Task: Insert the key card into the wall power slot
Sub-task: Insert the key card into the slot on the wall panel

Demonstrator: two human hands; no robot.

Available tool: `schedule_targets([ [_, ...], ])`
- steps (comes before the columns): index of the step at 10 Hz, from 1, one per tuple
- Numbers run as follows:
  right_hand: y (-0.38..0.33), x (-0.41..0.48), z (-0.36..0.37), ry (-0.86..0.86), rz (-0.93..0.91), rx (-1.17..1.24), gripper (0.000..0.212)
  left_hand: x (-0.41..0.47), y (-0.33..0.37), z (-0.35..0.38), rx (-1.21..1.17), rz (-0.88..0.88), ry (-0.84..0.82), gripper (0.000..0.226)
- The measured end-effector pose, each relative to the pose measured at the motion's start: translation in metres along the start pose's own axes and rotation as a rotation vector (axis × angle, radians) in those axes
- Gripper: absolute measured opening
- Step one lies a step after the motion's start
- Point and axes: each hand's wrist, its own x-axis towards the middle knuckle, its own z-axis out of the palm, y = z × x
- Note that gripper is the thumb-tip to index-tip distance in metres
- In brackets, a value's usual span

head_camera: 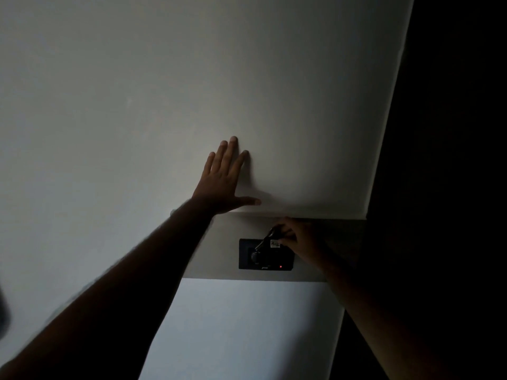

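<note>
I see a pale wall (137,105) filling most of the dim head view, with a black, unlit area (452,133) running down the 3 o'clock side. A grey horizontal band (219,250) crosses the wall low of centre, toward 5 o'clock.

My left arm (123,283) reaches up from 7 o'clock. My left hand (223,182) lies flat on the wall just above the band, palm to the surface, fingers spread wide and pointing to 12 o'clock, thumb stretched out toward 3 o'clock. It holds nothing.

My right arm (370,311) comes in from 5 o'clock. My right hand (300,239) sits over the band at the upper right corner of the wall power slot (266,255), a dark rectangular plate set in the band. Its fingers are pinched narrow around the key card (275,244), of which I can make out only a small pale label right at the fingertips, touching the plate's top edge; how far the card sits in the slot I cannot tell in this light.

A dark keyring or strap (264,239) hangs slantwise from the same fingers toward 7 o'clock across the plate, ending at a round dark shape (255,256). A tiny red light (280,267) glows near the plate's bottom edge.
</note>
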Motion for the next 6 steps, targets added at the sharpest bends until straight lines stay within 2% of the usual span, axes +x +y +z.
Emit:
schedule_targets([
  [4,0.009,-0.010,0.007,0.100,-0.059,-0.081,0.043,0.000,0.000,0.002,0.024,-0.002,-0.029,0.131],
  [5,0.009,-0.020,0.012,0.131,-0.134,-0.171,0.039,0.001,0.000,0.002,0.029,-0.009,-0.055,0.133],
  [6,0.000,-0.025,0.001,0.067,-0.161,-0.190,0.044,0.001,0.002,0.000,0.023,-0.016,-0.090,0.134],
])
